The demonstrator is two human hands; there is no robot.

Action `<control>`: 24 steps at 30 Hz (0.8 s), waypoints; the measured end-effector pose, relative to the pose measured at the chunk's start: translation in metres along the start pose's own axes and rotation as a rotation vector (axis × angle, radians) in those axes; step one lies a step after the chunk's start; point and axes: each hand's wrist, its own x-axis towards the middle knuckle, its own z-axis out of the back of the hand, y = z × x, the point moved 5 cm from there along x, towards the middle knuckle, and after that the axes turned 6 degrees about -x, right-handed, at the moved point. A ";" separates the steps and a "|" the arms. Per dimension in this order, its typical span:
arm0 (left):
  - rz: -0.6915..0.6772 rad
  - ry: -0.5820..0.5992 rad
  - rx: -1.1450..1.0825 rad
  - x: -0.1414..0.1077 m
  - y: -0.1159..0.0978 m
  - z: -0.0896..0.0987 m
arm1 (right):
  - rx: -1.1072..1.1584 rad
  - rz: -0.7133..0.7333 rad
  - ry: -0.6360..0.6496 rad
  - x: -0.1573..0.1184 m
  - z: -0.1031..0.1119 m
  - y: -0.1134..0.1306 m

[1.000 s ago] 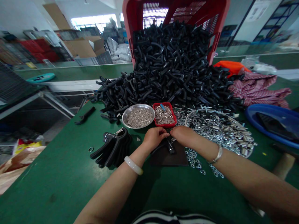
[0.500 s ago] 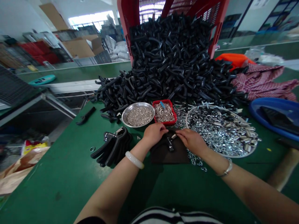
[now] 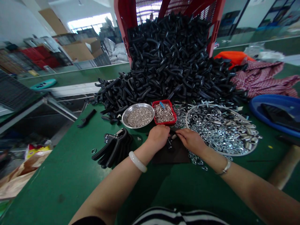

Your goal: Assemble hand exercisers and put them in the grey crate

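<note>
My left hand [image 3: 159,137] is closed over a black handle [image 3: 169,145] with metal fittings, covering most of it. A short metal spring [image 3: 173,136] sits at the handle's end, and the pinched fingertips of my right hand [image 3: 191,140] are at it; the exact contact is hard to see. Both hands work above a dark flat pad [image 3: 172,156] on the green table. To the left lies a stack of black handles [image 3: 112,150] fitted with springs and metal parts.
Behind my hands stand a metal bowl of small rings [image 3: 138,126], a red tray of pins [image 3: 174,120] and a wide tray of nuts and springs [image 3: 231,154]. Black handles [image 3: 161,72] spill from a red crate [image 3: 124,34]. A hammer [image 3: 284,168] lies right; a loose ring [image 3: 93,151] left.
My left hand has turned and moved slightly right and down, now covering more of the handle. My right hand stays almost in place. The whole view has shifted slightly.
</note>
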 end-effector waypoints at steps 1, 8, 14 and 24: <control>0.004 -0.018 0.003 -0.002 -0.001 -0.002 | -0.010 0.000 -0.015 -0.001 0.000 0.000; -0.007 -0.161 -0.084 -0.033 0.004 -0.015 | -0.238 0.072 0.009 -0.009 0.003 0.008; -0.052 -0.124 -0.141 -0.045 0.011 -0.014 | -0.348 0.008 0.114 -0.012 0.003 0.008; -0.048 -0.057 -0.236 -0.031 0.014 -0.016 | -0.448 -0.415 -0.155 -0.100 0.086 -0.070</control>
